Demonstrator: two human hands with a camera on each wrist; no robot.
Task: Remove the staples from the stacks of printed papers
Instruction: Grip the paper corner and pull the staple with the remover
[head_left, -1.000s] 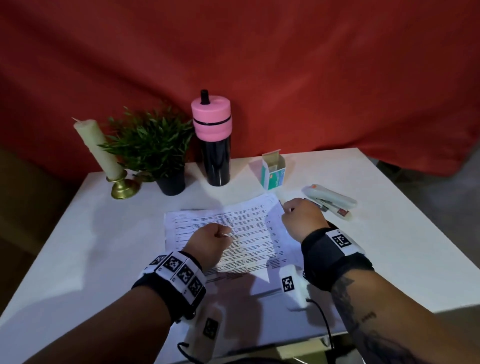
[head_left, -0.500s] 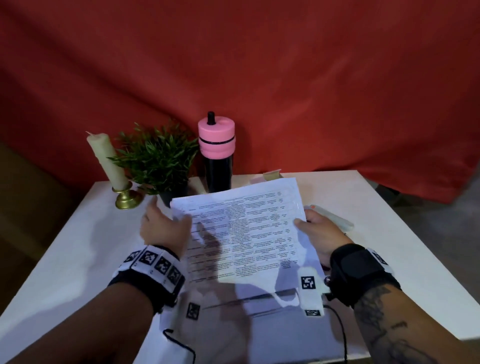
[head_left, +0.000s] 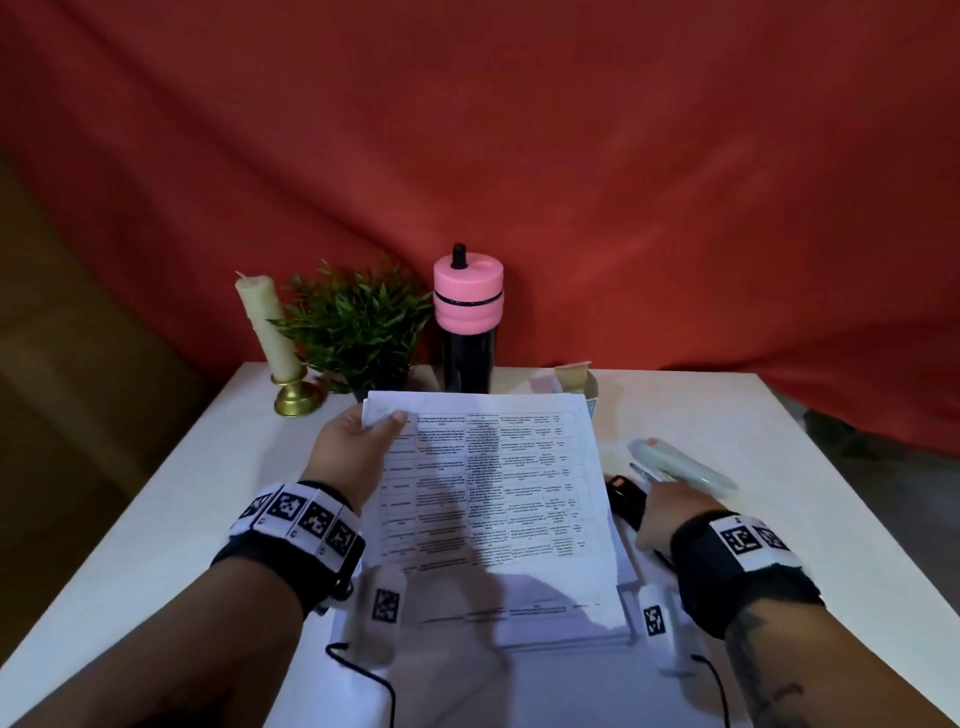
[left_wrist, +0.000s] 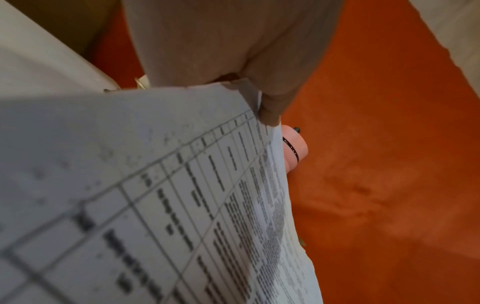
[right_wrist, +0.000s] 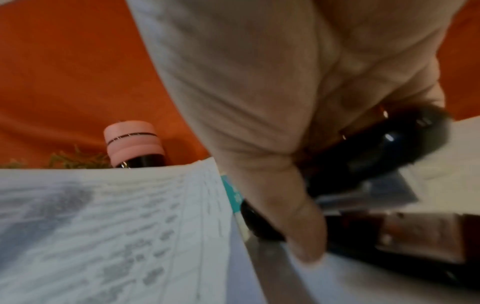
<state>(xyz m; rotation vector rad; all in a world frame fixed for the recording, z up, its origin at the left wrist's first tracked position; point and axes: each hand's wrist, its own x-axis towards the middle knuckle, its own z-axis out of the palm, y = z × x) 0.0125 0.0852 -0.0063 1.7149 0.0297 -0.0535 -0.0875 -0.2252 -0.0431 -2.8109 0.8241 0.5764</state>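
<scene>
Just now the left hand (head_left: 358, 457) pinches the far left corner of a stack of printed papers (head_left: 498, 499), thumb on top and fingers underneath, and holds it lifted and tilted above the white table (head_left: 779, 467). More printed sheets (head_left: 519, 621) lie flat on the table beneath it, at the near edge. In the left wrist view the pinched corner looks torn and crumpled; whether a staple sits there cannot be told.

To the right of the papers, the right hand (head_left: 670, 512) curls its fingers round a black tool (head_left: 626, 501) with metal blades and a red mark, low over the table; the right wrist view shows the thumb pressed against its dark body, though the picture is blurred. Just beyond that hand lies a pale stapler (head_left: 685, 467).

Along the back of the table stand a cream candle (head_left: 267, 322) in a brass holder, a potted green plant (head_left: 358, 332), and a black bottle (head_left: 469, 332) with a closed pink lid. A small cardboard box (head_left: 576, 384) stands with its flap open behind the paper's far right corner; its contents are hidden. Red cloth (head_left: 571, 156) hangs behind everything.
</scene>
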